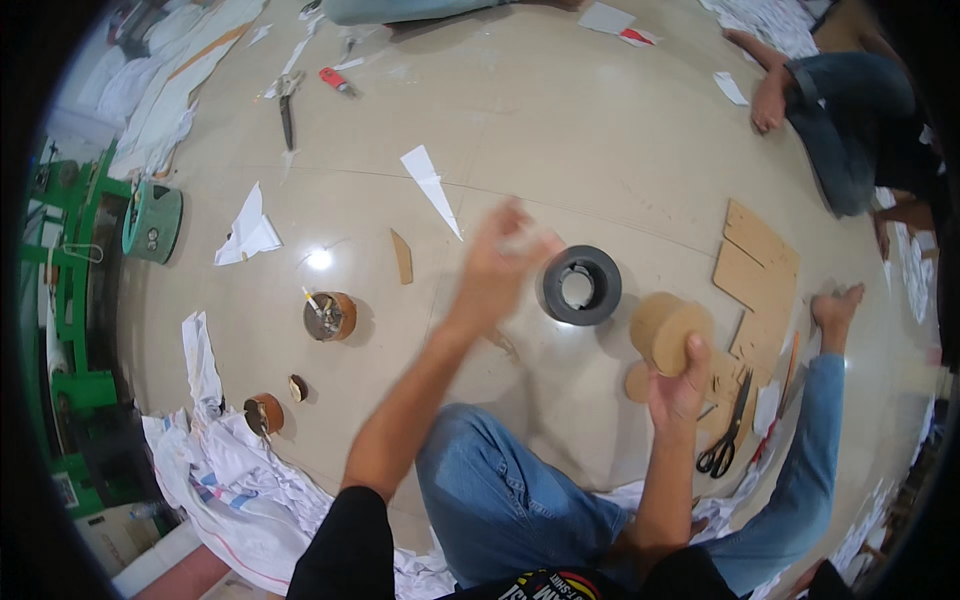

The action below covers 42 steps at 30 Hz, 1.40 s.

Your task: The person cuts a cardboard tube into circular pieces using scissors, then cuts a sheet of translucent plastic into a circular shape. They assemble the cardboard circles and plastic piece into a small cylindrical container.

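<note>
My right hand (679,390) grips a short tan cylinder (660,325) with a flat round face, perhaps of cardboard. My left hand (500,265) is raised over the floor, its fingers smeared by motion. Something pale shows between those fingers, too blurred to make out. Just right of the left hand, a roll of black tape (610,287) lies flat on the tiles. Below the tan cylinder rests a round tan disc (637,382), partly hidden by my right hand. Black-handled scissors (735,430) lie on brown board (765,270) to the right.
An ashtray-like brown cup (345,316) with cigarette butts stands at left. Around it are white scraps (247,230) and a tan sliver (402,257). Farther off lie another pair of scissors (287,110) and a red cutter (336,80). A person (850,120) sits far right; green machinery (75,330) stands left.
</note>
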Motion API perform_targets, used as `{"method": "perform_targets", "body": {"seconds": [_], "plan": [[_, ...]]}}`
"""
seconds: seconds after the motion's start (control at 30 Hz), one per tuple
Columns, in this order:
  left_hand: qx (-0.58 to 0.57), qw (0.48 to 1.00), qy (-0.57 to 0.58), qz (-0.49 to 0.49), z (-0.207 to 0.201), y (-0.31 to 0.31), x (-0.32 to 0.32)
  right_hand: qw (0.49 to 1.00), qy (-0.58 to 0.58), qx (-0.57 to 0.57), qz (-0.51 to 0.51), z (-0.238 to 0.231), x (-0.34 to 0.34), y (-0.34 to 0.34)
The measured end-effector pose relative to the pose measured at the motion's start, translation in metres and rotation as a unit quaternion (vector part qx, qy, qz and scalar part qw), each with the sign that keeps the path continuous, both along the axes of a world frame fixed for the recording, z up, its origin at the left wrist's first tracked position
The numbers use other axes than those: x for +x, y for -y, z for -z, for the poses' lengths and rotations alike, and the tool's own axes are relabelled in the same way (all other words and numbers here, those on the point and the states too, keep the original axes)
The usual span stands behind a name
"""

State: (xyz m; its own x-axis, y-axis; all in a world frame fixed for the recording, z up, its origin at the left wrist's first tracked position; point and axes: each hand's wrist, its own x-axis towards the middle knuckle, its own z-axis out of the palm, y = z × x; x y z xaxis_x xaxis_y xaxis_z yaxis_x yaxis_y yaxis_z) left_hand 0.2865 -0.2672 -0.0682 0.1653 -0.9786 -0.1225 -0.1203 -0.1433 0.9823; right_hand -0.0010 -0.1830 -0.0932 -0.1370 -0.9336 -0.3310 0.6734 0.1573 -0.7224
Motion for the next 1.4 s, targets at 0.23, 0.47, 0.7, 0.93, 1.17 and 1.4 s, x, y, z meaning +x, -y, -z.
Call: {"method": "perform_targets", "body": {"seconds": [0.23, 0.47, 0.7, 0.93, 1.17, 1.4], "plan": [[-0.072, 0.868, 0.408, -0.274, 0.089, 0.164, 0.250, 0.999, -0.032, 0.014, 0.022, 0.009, -0.025, -0.009], [-0.089, 0.807, 0.573, -0.111, 0.104, 0.233, 0.373, 0.991, -0.121, 0.035, 0.042, 0.015, -0.030, -0.013], [0.044, 0.840, 0.535, -0.078, 0.082, 0.294, 0.340, 0.982, -0.145, 0.066, 0.097, -0.001, -0.028, -0.010], [0.047, 0.760, 0.648, -0.036, 0.076, 0.292, 0.296, 0.989, -0.121, 0.045, 0.069, -0.007, -0.031, -0.010], [-0.023, 0.793, 0.599, -0.113, 0.050, 0.292, 0.306, 0.986, -0.121, 0.042, 0.106, -0.017, -0.045, -0.015], [-0.162, 0.722, 0.672, 0.020, 0.099, 0.261, 0.437, 0.989, -0.122, 0.051, 0.072, -0.003, -0.054, -0.009]]}}
